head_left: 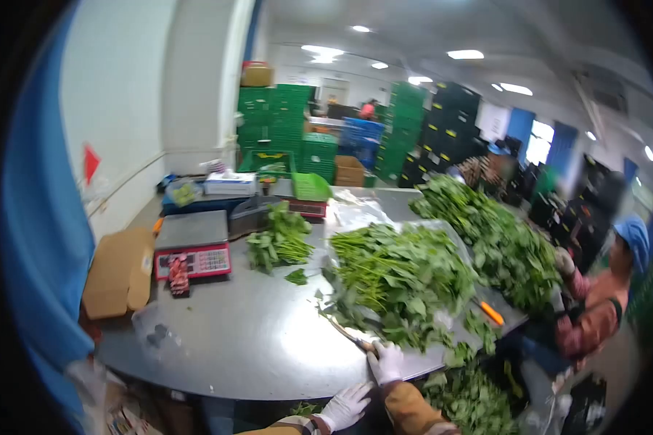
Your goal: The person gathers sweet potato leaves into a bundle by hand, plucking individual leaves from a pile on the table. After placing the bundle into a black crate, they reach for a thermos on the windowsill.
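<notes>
My right hand, in a white glove, is at the table's front edge, its fingers closed round the brown handle of a knife. The thin blade points away to the left, beside a big heap of leafy green stems on clear plastic. Lower and to the left, my left hand, also gloved in white, is just off the table edge with its fingers stretched out and nothing visible in it. Some loose greens lie below the edge on the right. An orange-handled tool rests right of the heap.
On the metal table stand a red scale and a small bunch of greens. A cardboard box is at the left. Another heap of greens lies beyond, with a co-worker at the right. Green crates are stacked behind.
</notes>
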The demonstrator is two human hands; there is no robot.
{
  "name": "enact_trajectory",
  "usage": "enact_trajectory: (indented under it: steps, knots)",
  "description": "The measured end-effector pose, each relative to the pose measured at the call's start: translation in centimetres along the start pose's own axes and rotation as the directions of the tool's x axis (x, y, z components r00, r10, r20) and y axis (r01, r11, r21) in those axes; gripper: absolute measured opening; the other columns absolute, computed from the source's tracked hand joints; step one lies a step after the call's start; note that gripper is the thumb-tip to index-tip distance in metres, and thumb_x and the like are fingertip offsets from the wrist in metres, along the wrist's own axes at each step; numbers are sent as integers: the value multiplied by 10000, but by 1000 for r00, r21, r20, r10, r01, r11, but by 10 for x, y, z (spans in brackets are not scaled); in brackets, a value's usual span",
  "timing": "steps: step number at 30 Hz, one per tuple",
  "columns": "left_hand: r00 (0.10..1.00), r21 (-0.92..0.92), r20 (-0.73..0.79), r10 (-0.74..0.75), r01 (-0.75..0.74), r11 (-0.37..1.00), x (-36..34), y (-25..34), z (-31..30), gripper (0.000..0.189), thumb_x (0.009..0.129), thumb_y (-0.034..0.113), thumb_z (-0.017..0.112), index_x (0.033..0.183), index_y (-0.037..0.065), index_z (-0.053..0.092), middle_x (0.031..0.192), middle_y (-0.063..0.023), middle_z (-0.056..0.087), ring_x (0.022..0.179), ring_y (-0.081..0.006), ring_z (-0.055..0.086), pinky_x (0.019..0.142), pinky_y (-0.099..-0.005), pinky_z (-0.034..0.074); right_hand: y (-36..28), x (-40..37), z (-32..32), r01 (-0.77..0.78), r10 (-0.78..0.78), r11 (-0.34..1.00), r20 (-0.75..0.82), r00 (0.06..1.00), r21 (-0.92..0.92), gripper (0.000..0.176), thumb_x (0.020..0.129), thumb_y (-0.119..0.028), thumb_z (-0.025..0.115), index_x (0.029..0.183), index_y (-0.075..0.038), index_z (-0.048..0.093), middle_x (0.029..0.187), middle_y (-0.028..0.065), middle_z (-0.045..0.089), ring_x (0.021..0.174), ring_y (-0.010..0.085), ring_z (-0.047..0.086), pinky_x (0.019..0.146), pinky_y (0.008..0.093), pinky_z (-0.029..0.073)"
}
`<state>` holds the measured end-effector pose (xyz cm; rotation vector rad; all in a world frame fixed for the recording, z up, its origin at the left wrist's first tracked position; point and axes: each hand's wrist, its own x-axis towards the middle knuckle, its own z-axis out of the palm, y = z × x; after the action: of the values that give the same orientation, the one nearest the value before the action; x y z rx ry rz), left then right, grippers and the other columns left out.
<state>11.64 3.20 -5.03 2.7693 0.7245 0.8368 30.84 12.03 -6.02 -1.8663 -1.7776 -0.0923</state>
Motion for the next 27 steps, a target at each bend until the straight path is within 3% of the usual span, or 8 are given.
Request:
enact_trajectory:
  steps: [1, 2, 3, 8, 12, 16, 23, 27]
  knots:
    - [999, 0, 39, -17, 17, 1000, -1, 2, 3, 400, 771, 238, 684, 1121, 53, 621, 1403, -182, 443, 1308, -355, 411, 1076, -452, 355, 0, 4, 0, -59, 63, 998, 104, 993, -37, 432, 770, -336, 672, 1174, -187, 641, 1054, 133, 600, 958, 360, 555, 812, 468, 448]
    - [997, 2, 79, -23, 23, 1000, 0, 3, 5, 411, 761, 234, 691, 1125, 55, 624, 1440, -182, 420, 1335, -353, 391, 1094, -451, 341, 0, 3, 4, -83, 86, 995, 66, 994, -50, 546, 779, -349, 663, 1293, -189, 574, 1073, 144, 593, 987, 357, 547, 804, 470, 450]
    - [995, -5, 95, -18, 19, 1000, 0, 3, 6, 418, 757, 238, 695, 1127, 57, 626, 1433, -184, 425, 1334, -355, 389, 1092, -458, 340, -3, 4, 2, -154, 155, 988, 114, 981, -14, 722, 776, -323, 671, 1432, -167, 414, 1145, 168, 558, 1041, 370, 519, 886, 485, 439]
    - [993, 5, 115, -18, 17, 1000, -5, -3, 20, 447, 740, 262, 705, 1134, 62, 638, 1396, -196, 447, 1340, -370, 371, 1100, -492, 309, 1, -26, 3, -164, 162, 985, 48, 986, 53, 896, 796, -331, 686, 1513, -70, 216, 1451, 248, 353, 1241, 431, 442, 1038, 481, 380]
    - [996, 6, 93, 12, -13, 1000, -11, -9, 28, 417, 739, 269, 711, 1108, 82, 655, 1369, -209, 454, 1334, -393, 371, 1091, -505, 303, -5, -57, 4, -210, 208, 977, -31, 978, -49, 896, 836, -426, 617, 1481, 53, 220, 1503, 334, 228, 1398, 459, 252, 1153, 476, 233]
    - [998, -3, 66, 12, -12, 1000, -19, -4, 14, 402, 732, 252, 720, 1079, 60, 656, 1393, -198, 452, 1326, -396, 385, 1077, -506, 320, -1, -72, 10, -321, 312, 931, -74, 947, -173, 917, 855, -527, 546, 1451, 105, 255, 1521, 327, 208, 1437, 443, 176, 1181, 493, 132]
    - [1000, -36, 17, -1, 2, 999, -32, -8, 13, 383, 738, 258, 725, 1044, 35, 665, 1403, -195, 461, 1321, -387, 403, 1070, -492, 329, -3, -54, -7, -330, 396, 904, 236, 888, -273, 900, 872, -532, 526, 1461, 87, 245, 1524, 304, 232, 1441, 440, 178, 1177, 510, 131]
    - [1000, -59, 19, -17, 18, 998, -33, -11, 16, 387, 746, 269, 726, 1051, 36, 675, 1395, -197, 469, 1329, -381, 397, 1090, -485, 317, -4, -50, 8, -378, 435, 882, 178, 883, -279, 897, 870, -530, 527, 1465, 79, 244, 1528, 298, 231, 1453, 427, 149, 1176, 530, 98]
